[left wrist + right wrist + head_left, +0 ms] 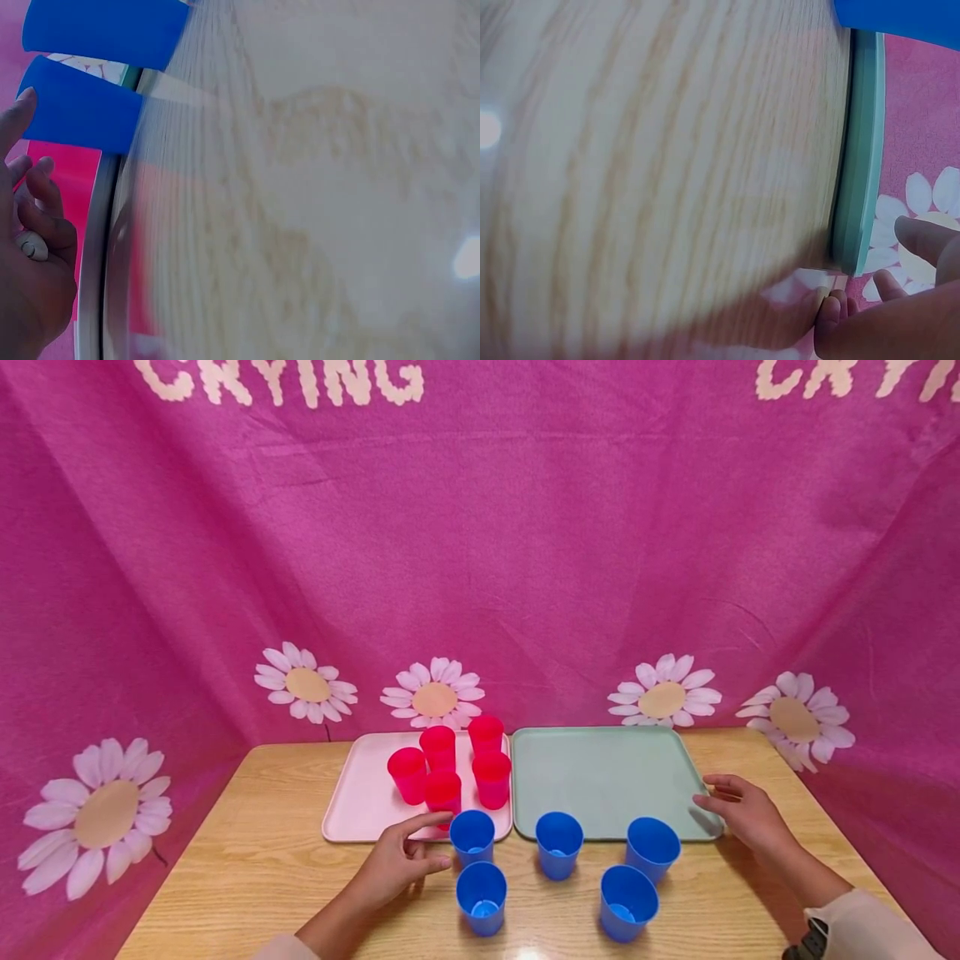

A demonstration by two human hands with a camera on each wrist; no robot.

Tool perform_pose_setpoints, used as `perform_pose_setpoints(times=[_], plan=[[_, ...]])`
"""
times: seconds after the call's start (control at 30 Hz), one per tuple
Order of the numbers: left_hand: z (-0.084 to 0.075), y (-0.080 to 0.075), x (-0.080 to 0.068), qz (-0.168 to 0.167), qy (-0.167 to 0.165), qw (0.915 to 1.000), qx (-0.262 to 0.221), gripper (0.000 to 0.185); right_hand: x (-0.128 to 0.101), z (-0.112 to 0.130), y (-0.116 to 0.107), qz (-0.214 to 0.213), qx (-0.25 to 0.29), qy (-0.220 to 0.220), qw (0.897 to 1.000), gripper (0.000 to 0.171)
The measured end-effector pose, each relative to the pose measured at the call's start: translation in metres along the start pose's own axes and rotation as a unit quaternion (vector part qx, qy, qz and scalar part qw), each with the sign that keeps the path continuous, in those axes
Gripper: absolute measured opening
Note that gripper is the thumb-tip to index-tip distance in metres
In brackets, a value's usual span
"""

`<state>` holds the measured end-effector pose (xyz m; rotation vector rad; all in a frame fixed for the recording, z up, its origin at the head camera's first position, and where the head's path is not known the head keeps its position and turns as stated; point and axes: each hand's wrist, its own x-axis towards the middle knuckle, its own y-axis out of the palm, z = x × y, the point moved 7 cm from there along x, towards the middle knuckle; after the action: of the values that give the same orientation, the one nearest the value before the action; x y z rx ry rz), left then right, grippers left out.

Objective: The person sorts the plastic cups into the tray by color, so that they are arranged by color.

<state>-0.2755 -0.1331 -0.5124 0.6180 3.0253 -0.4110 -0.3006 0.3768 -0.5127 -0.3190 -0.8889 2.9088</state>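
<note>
My left hand point(397, 860) is beside a blue cup point(472, 839), with its index fingertip and thumb spread toward the cup's left side. In the left wrist view a fingertip point(28, 96) overlaps the wall of a blue cup point(86, 109); the other fingers are loosely bent. A second blue cup point(482, 902) stands just in front of the first. My right hand point(746, 818) hovers at the right edge of the green tray point(600, 777), fingers relaxed and holding nothing. That tray's rim point(859, 165) also shows in the right wrist view.
Several red cups point(408, 777) stand grouped on the pink tray point(356, 802), left of the green one. More blue cups stand on the wooden table point(262, 860): one at centre point(558, 847) and two farther right point(628, 906). A magenta flowered cloth point(480, 568) hangs behind.
</note>
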Motion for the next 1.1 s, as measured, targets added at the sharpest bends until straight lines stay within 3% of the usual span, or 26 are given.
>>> perform_pose_setpoints(times=[0.3, 1.1], plan=[[-0.005, 0.009, 0.008, 0.011, 0.022, 0.9996, 0.017, 0.064, -0.001, 0.000, -0.001, -0.005, -0.009, -0.010, 1.000, 0.074], [-0.013, 0.022, 0.015, 0.013, 0.031, 0.9989, 0.031, 0.073, -0.002, -0.003, 0.002, -0.017, -0.018, -0.005, 1.000, 0.063]])
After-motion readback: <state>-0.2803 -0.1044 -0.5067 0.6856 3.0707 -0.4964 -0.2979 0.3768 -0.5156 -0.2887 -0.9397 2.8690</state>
